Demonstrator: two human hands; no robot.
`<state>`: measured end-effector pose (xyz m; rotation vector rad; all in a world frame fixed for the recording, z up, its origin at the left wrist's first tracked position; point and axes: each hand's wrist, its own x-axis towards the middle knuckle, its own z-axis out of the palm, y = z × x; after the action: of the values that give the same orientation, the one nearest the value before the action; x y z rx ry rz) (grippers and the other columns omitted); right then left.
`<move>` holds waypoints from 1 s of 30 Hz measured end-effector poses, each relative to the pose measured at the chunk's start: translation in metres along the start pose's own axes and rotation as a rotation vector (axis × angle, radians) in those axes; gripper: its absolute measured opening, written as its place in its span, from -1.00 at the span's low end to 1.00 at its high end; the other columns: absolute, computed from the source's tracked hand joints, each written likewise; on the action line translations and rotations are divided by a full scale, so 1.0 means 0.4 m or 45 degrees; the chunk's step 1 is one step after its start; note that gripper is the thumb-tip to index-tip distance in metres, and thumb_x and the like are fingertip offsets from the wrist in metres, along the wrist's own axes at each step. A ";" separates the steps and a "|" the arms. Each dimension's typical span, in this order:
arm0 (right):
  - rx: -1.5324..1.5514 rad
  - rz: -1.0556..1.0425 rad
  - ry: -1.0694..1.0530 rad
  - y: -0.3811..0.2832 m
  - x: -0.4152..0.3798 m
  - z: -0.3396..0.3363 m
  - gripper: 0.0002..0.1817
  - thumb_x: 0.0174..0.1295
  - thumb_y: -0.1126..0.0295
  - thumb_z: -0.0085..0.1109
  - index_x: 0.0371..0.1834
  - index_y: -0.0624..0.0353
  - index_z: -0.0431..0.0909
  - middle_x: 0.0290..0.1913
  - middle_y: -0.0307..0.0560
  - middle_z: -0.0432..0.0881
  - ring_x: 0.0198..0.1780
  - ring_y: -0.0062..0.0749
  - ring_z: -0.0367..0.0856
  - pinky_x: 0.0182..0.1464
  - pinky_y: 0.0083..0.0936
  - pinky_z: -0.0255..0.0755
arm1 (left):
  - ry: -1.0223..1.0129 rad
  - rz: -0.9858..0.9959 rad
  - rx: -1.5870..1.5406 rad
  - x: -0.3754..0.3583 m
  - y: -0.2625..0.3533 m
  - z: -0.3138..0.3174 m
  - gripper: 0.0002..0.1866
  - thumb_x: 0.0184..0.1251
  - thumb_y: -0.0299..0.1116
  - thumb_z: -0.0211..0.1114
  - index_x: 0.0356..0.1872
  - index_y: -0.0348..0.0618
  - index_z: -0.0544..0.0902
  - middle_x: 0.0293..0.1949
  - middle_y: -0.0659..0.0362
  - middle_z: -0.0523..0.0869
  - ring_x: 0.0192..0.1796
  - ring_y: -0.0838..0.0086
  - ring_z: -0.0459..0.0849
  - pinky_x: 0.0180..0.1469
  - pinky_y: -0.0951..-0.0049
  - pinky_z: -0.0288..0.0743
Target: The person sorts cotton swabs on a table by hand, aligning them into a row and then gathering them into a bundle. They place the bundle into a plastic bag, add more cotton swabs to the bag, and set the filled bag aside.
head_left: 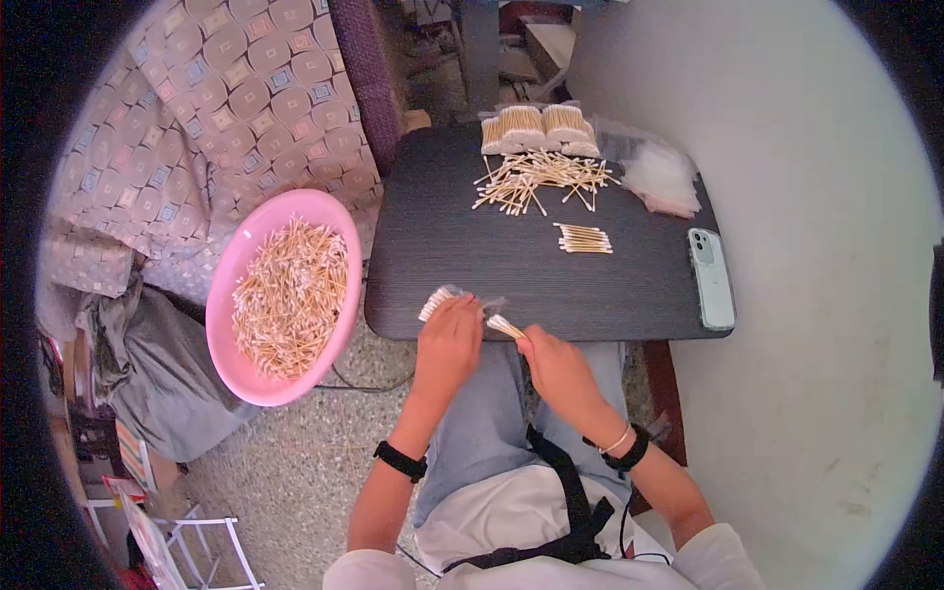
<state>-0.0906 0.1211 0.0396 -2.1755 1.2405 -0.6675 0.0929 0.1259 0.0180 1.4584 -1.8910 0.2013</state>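
Observation:
At the near edge of the dark table [442, 216], my left hand [450, 339] is closed on a clear plastic bag [438, 300] with white-tipped cotton swabs in it. My right hand [559, 369] grips a small bunch of cotton swabs [505, 325], their white tips pointing at the bag's mouth. Beyond my hands lies a neat row of swabs [584, 239]. Behind that row is a loose, crossed pile of swabs [541, 180], and filled packs [521, 126] are stacked at the far edge.
A pink basin [218, 317] full of swabs stands left of the table. Empty clear bags [661, 177] lie at the table's far right, with a phone [710, 278] nearer. A pale wall [806, 295] borders the right side. Patterned cloth [246, 88] covers the back left.

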 end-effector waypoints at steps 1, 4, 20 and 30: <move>-0.042 -0.048 0.020 -0.001 0.007 0.005 -0.72 0.49 0.20 -0.06 -0.28 0.20 0.36 -0.41 0.16 0.60 -0.36 0.18 0.62 -0.38 0.01 0.45 | -0.016 -0.023 0.000 0.000 -0.003 -0.001 -0.85 0.29 -0.51 0.26 -0.18 -0.36 0.64 -0.22 -0.06 0.72 -0.07 0.09 0.71 0.03 0.19 0.59; -0.185 -0.176 0.086 0.001 0.033 0.021 -0.72 0.46 0.19 -0.02 -0.32 0.17 0.36 -0.45 0.07 0.59 -0.40 0.07 0.63 -0.42 -0.08 0.47 | -0.074 -0.119 -0.082 0.002 -0.015 -0.005 -0.87 0.34 -0.50 0.23 -0.18 -0.35 0.62 -0.25 -0.08 0.72 -0.10 0.07 0.71 -0.07 0.18 0.60; -0.761 -0.287 0.251 0.032 0.078 0.069 -0.72 0.39 0.16 0.08 -0.41 0.06 0.39 -0.60 -0.20 0.52 -0.53 -0.31 0.65 -0.47 -0.43 0.50 | -0.076 -0.136 -0.150 0.018 0.003 -0.009 -0.80 0.33 -0.49 0.24 -0.06 -0.27 0.62 -0.11 -0.02 0.73 -0.03 0.10 0.70 -0.04 0.19 0.60; -0.671 -0.252 0.326 0.024 0.126 0.120 -0.89 0.29 0.31 0.06 -0.31 0.08 0.44 -0.47 -0.11 0.65 -0.50 -0.26 0.67 -0.42 -0.36 0.51 | -0.127 -0.070 -0.097 0.017 0.002 0.024 -0.73 0.42 -0.46 0.13 0.08 -0.28 0.59 0.16 -0.04 0.64 0.26 0.02 0.55 0.30 0.08 0.38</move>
<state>-0.0423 0.0829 0.0058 -2.7393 1.4722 -0.7863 0.0874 0.1157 0.0156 1.4909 -1.9136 0.0301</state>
